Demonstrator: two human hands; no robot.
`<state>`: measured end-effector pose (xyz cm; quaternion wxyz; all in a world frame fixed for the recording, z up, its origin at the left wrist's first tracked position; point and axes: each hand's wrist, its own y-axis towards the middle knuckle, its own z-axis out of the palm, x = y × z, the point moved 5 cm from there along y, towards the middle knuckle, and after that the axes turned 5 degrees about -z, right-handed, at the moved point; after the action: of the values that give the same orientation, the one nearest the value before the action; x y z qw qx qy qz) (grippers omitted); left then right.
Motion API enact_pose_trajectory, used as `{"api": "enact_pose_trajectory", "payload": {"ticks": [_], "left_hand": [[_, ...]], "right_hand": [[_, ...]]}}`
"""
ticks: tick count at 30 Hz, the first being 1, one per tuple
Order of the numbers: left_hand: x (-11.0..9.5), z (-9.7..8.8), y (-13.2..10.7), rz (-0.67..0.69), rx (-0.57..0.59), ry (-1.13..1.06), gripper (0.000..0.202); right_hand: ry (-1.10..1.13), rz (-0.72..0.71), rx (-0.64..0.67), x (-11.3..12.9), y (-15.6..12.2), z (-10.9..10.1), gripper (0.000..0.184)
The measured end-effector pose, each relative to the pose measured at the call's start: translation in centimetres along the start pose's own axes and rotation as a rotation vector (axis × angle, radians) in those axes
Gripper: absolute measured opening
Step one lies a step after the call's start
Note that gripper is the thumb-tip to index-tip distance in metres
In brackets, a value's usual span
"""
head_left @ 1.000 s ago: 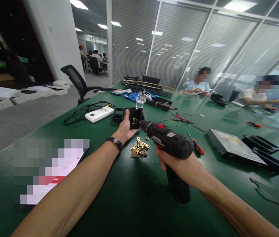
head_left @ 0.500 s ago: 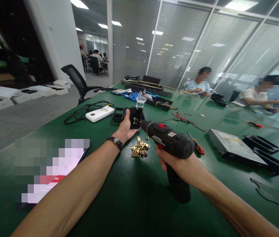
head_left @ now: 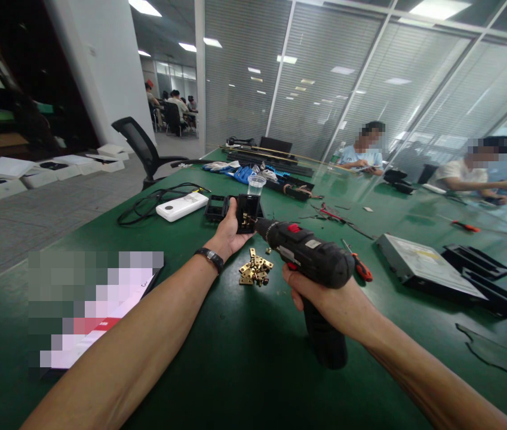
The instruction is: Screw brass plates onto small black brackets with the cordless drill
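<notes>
My right hand (head_left: pixel 309 289) is wrapped round the grip of a black cordless drill (head_left: pixel 309 251), its index finger by the red trigger. The drill points left, its tip at a small black plastic case (head_left: pixel 248 206) with brass parts (head_left: pixel 246 220) inside. My left hand (head_left: pixel 229 233) holds that case tilted up, thumb along its left side. The exact contact of the bit is too small to make out. Below the case, a pile of brass hinge-like pieces (head_left: pixel 255 269) lies on the green table (head_left: pixel 235 358). Behind the case stands a clear plastic cup (head_left: pixel 257 184).
Left of my hands lie a white power bank (head_left: pixel 181 206), a black cable (head_left: pixel 141 206) and a blurred-out screen (head_left: pixel 114 310). An orange screwdriver (head_left: pixel 363 269) and a metal box (head_left: pixel 427 266) lie right of the drill. Gloves (head_left: pixel 244 173) are farther back. Two people sit across the table.
Almost nothing differs. Both hands, the drill and the case keep their places; the whole view shifts by a hair.
</notes>
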<state>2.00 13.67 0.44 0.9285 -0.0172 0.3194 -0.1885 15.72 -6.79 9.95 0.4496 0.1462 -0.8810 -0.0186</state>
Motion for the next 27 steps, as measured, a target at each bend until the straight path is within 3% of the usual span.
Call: {"api": "enact_pose_trajectory", "payload": {"ticks": [27], "left_hand": [[-0.02, -0.04, -0.10, -0.006, 0.001, 0.004, 0.055]], "right_hand": [[-0.028, -0.016, -0.005, -0.17, 0.13, 0.02, 0.022]]}}
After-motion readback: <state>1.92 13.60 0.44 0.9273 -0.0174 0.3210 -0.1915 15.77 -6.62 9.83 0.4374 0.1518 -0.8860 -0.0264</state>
